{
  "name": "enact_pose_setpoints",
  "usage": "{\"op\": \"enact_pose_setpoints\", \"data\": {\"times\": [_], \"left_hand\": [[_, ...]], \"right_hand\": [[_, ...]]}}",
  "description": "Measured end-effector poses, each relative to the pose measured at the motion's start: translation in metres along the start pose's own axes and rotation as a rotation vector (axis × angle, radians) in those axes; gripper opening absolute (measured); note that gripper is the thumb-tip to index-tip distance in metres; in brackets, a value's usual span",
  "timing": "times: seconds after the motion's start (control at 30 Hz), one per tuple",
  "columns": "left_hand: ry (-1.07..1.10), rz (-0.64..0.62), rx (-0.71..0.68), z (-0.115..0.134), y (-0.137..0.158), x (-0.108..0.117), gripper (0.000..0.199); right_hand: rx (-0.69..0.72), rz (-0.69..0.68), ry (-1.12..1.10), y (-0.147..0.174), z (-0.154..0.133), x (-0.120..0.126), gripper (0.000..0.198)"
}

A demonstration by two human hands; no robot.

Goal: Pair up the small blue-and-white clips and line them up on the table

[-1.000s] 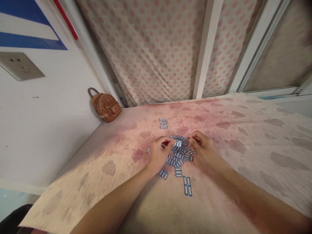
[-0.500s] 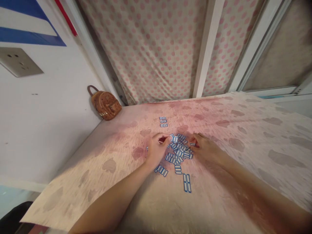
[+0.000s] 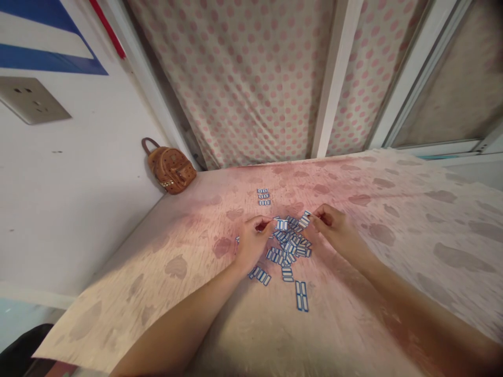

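Between the thumb and fingertips of my left hand (image 3: 254, 235) is a small strip of white labels with blue edges (image 3: 281, 224), held over the left side of a loose pile of similar strips (image 3: 291, 245). My right hand (image 3: 330, 220), across the pile, pinches another blue-edged strip (image 3: 304, 219) by its upper right corner, tilted. Nearer me lie a few separate strips, one (image 3: 261, 276) at the left and a larger four-panel one (image 3: 302, 296) at the right. Beyond the hands, several strips (image 3: 263, 196) lie in short neat rows. Any print on them is too small to read.
A patterned pinkish cloth (image 3: 176, 309) covers the table. At its far left corner a small brown backpack (image 3: 172, 168) leans against the white wall. A dotted curtain (image 3: 251, 78) and a white frame post (image 3: 334, 78) stand behind the far edge.
My right hand has risen slightly and turned. The strip in it, seen nearly edge-on before, now shows its panelled face closer to the left hand. My left hand stays about where it was.
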State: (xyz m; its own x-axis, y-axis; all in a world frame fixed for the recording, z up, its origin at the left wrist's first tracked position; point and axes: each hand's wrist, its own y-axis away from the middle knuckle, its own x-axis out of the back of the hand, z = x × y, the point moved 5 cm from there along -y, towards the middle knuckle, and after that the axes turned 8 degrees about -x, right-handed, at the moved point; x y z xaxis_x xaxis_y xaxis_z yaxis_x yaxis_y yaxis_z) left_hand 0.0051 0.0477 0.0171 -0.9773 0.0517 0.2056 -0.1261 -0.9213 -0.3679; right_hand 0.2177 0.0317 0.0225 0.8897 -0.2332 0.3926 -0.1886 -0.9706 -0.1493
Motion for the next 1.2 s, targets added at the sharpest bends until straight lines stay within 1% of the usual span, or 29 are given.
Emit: {"op": "enact_pose_setpoints", "data": {"times": [0.1, 0.2, 0.3, 0.37, 0.47, 0.57, 0.7, 0.83, 1.0, 1.2], "left_hand": [[0.023, -0.017, 0.014, -0.002, 0.001, -0.002, 0.022], [0.055, -0.028, 0.025, -0.004, 0.002, -0.005, 0.021], [0.086, -0.041, 0.046, -0.007, 0.003, -0.007, 0.020], [0.100, -0.047, 0.059, -0.008, 0.004, -0.008, 0.020], [0.120, -0.041, 0.067, -0.008, 0.004, -0.009, 0.019], [0.153, -0.034, 0.096, -0.009, 0.006, -0.010, 0.019], [0.235, -0.038, 0.172, -0.014, 0.009, -0.015, 0.025], [0.293, -0.046, 0.210, -0.018, 0.011, -0.019, 0.031], [0.325, -0.049, 0.208, -0.021, 0.012, -0.021, 0.034], [0.299, -0.056, 0.191, -0.016, 0.013, -0.022, 0.032]], "right_hand": [[-0.023, -0.077, -0.184, 0.003, -0.004, -0.008, 0.021], [-0.022, -0.149, -0.295, 0.002, 0.001, -0.015, 0.024], [-0.036, -0.204, -0.347, 0.000, 0.006, -0.019, 0.025], [-0.078, -0.231, -0.380, 0.001, 0.007, -0.021, 0.025], [-0.131, -0.277, -0.439, 0.005, 0.004, -0.025, 0.024], [-0.135, -0.314, -0.446, 0.010, -0.001, -0.029, 0.023], [-0.120, -0.276, -0.368, 0.014, -0.002, -0.030, 0.022], [-0.083, -0.221, -0.344, 0.015, -0.001, -0.029, 0.023], [-0.082, -0.181, -0.317, 0.015, 0.004, -0.032, 0.021], [-0.067, -0.166, -0.257, 0.016, 0.006, -0.033, 0.019]]}}
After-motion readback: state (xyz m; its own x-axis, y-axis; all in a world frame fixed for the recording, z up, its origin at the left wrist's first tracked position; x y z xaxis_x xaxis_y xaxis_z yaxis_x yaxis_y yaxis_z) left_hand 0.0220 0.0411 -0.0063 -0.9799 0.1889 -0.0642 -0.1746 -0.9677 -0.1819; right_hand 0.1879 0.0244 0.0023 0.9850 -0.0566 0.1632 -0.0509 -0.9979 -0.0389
